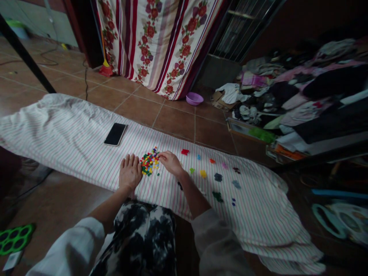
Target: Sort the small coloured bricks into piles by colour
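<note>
A mixed pile of tiny coloured pieces (pixel 148 164) lies on a striped cloth (pixel 86 134); they are too small for me to tell their kind. My left hand (pixel 130 171) rests flat, fingers stretched out, against the pile's left side. At its right edge, my right hand (pixel 170 161) has thumb and fingertips pinched together; whatever they hold is too small to make out. Beyond that hand, little groups sit apart by colour, among them a red group (pixel 185 152), a yellow group (pixel 203 174), a dark grey group (pixel 218 177) and a dark green group (pixel 217 197).
A phone (pixel 115 134) lies on the cloth, left of the pile. On the tiled floor behind are a purple basin (pixel 194 99) and a broom (pixel 106 69) by a flowered curtain (pixel 161 46). Heaped clothes (pixel 287 84) fill the right side.
</note>
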`<state>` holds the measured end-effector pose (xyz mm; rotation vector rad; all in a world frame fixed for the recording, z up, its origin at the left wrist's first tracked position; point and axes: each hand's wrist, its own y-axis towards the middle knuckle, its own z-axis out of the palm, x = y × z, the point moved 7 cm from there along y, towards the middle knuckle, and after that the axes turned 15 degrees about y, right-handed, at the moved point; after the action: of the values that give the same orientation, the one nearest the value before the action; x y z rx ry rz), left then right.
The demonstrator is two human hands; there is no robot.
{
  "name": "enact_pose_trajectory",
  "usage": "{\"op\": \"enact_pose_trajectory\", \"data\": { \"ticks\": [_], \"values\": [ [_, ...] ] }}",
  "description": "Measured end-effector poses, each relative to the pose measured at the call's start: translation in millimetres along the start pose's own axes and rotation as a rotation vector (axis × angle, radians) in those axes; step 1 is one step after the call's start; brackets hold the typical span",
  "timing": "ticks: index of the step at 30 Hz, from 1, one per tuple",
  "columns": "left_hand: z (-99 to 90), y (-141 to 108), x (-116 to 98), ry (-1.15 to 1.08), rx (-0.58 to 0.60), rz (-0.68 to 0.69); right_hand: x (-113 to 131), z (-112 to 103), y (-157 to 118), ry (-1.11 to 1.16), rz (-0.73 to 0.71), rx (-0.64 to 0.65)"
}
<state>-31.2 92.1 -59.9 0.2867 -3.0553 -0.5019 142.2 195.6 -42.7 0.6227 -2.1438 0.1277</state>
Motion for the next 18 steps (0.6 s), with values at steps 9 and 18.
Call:
{"op": "enact_pose_trajectory", "data": {
  "ticks": [9,18],
  "values": [
    [-0.6,-0.2,-0.5,0.014,-0.016,0.008,23.8,41.1,5.0,-0.181,-0.036,0.186],
    [1.7,-0.1,0.8,-0.026,-0.022,-0.008,34.9,45.3,6.0,-0.313,-0.071,0.177]
  ]
}}
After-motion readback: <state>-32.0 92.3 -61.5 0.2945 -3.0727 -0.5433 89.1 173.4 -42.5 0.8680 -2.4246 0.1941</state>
